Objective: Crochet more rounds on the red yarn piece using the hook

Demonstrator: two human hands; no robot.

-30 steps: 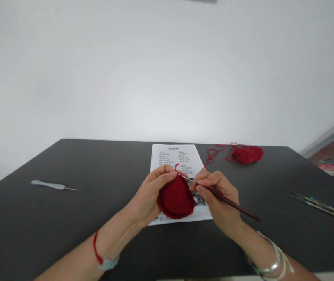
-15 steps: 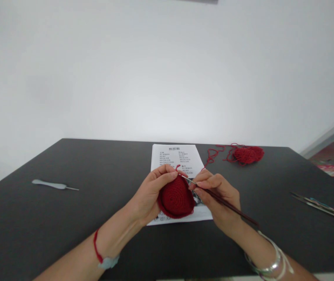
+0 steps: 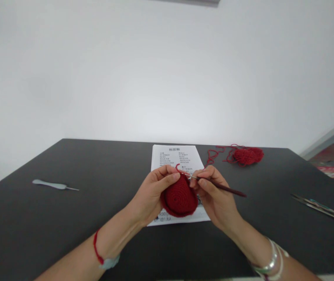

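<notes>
A round, cupped piece of red crochet (image 3: 180, 197) hangs over the printed sheet, its stitches forming rings. My left hand (image 3: 156, 187) pinches its upper left edge between thumb and fingers. In my right hand (image 3: 215, 195) is a crochet hook (image 3: 225, 188) with a dark red-brown handle and a thin metal shaft. The hook's tip is at the top edge of the crochet, close to my left thumb; the exact stitch is too small to make out. A short loop of red yarn (image 3: 177, 168) sticks up beside my left fingertips.
Printed sheets with Chinese text (image 3: 174, 154) lie under my hands on the dark table (image 3: 111, 164). A red yarn ball (image 3: 248, 156) sits at the back right, its strand running towards my right hand. A grey-handled hook (image 3: 51, 184) lies left; small scissors or snips (image 3: 317, 206) lie right.
The hook has swung from a steep slant to nearly level, its handle end rising. My right hand has turned with it. The crochet has shifted slightly to the right.
</notes>
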